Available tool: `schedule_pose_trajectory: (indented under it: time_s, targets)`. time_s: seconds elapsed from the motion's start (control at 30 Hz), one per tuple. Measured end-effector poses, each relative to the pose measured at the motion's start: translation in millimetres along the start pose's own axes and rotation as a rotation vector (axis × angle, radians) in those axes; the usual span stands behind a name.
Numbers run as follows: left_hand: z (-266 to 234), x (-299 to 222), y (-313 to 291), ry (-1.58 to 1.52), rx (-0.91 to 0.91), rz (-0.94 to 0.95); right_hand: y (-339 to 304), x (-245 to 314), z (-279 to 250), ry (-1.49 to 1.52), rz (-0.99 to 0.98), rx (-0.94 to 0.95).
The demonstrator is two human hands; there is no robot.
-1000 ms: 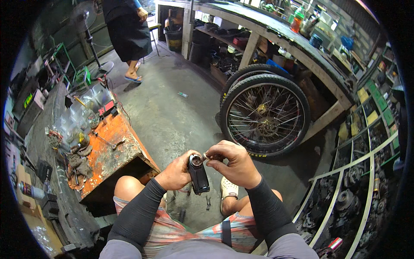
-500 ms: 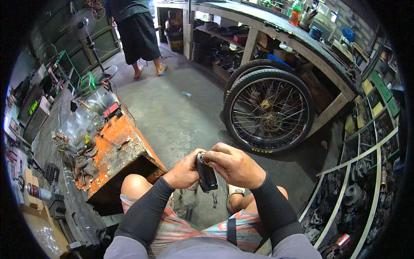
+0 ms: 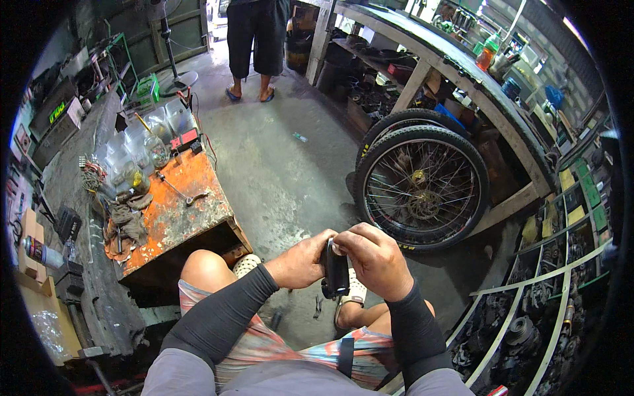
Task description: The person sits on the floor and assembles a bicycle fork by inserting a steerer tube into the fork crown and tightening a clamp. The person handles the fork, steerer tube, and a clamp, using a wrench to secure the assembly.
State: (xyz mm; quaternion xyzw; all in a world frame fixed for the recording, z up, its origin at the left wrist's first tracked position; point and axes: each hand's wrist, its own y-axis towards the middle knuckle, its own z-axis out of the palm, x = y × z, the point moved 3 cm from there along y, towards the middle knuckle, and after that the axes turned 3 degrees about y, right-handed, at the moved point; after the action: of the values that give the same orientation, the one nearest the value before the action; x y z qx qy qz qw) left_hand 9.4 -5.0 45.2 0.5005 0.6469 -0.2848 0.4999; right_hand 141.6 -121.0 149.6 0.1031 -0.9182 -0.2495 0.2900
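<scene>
A black, tube-like part (image 3: 337,274) with a silvery top end is held upright between my hands, above the floor between my knees. My left hand (image 3: 302,262) is closed around its left side near the top. With bent fingers, my right hand (image 3: 380,257) pinches at the silvery top end; a small round pale piece shows at the fingertips. What else those fingers hold is hidden. On the floor beneath lie a small dark tool (image 3: 318,306) and a short black cylinder (image 3: 276,320).
To my left, a worn orange box (image 3: 198,214) carries a wrench (image 3: 177,188), rags (image 3: 129,221) and clear containers (image 3: 142,142). Two bicycle wheels (image 3: 422,188) lean against the workbench (image 3: 422,36) ahead right. Parts shelves (image 3: 522,287) stand at right; a person (image 3: 259,46) stands ahead.
My view has shifted, and my hands with the black part appear farther right in it. The person ahead has shifted rightward. My grip looks much the same.
</scene>
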Motion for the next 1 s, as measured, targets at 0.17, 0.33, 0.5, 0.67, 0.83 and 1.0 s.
schedule_pose_trajectory:
  time_s: [0.17,0.33,0.5,0.67,0.83,1.0]
  targets:
    - [-8,5,2,-0.025,-0.005,-0.083,2,-1,2,-0.017,0.003,0.027]
    - [-11,-4,1,-0.018,0.010,-0.130,7,-3,1,0.070,0.101,-0.002]
    - [-6,-1,-2,0.044,0.007,-0.062,4,-14,5,0.042,0.115,-0.019]
    - [-5,-5,-3,0.046,0.041,-0.050,1,-11,4,0.047,0.149,-0.022]
    - [-3,-9,-4,0.024,0.025,-0.048,-5,-13,10,0.114,0.229,-0.130]
    - [-1,-9,-7,0.015,0.041,-0.083,-13,-20,9,0.236,0.137,-0.036]
